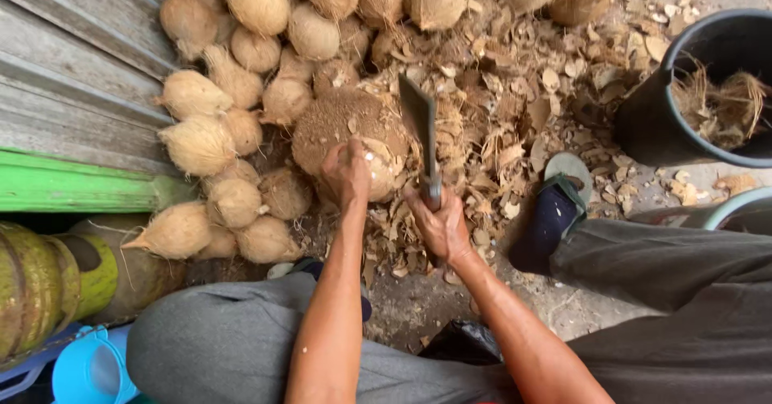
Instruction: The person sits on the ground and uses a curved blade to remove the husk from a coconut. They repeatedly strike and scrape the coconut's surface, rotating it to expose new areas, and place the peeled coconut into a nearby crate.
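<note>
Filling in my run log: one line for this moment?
left hand: steadies coconut on block | right hand: grips cleaver, blade raised | husk scraps around

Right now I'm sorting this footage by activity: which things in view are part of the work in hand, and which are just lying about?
In use:
left hand steadying the coconut
right hand gripping the cleaver
chopping stump under the coconut

Lying about:
pile of husked coconuts
husk scraps
black bucket
blue jug
green beam
</note>
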